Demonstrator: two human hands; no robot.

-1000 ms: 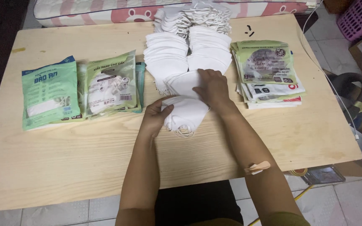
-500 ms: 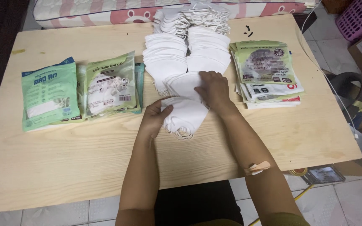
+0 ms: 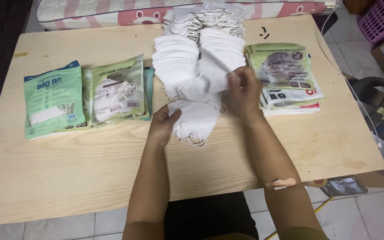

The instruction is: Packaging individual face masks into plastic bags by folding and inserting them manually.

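Working at the wooden desk, we are handling white face masks with both hands. Our right hand is pinching one folded white mask by its right end, fingers closed on the fabric, and is holding it just above the two fanned rows of masks that are lying along the middle of the desk. The lifted mask is running with its long axis tilted, from upper right beside the fingers down to lower left, and its lower edge is overlapping the small mask stack below.

Our left hand is curling around the left edge of that small stack, thumb on top, pressing it to the desk directly in front of us. The stack is lying between the two hands, touching the left hand and sitting just below and left of the right hand, so the left hand is nearer to it.

Green sealed mask packets are lying well apart to the left. A pile of flat empty pouches is lying just beside the right hand.
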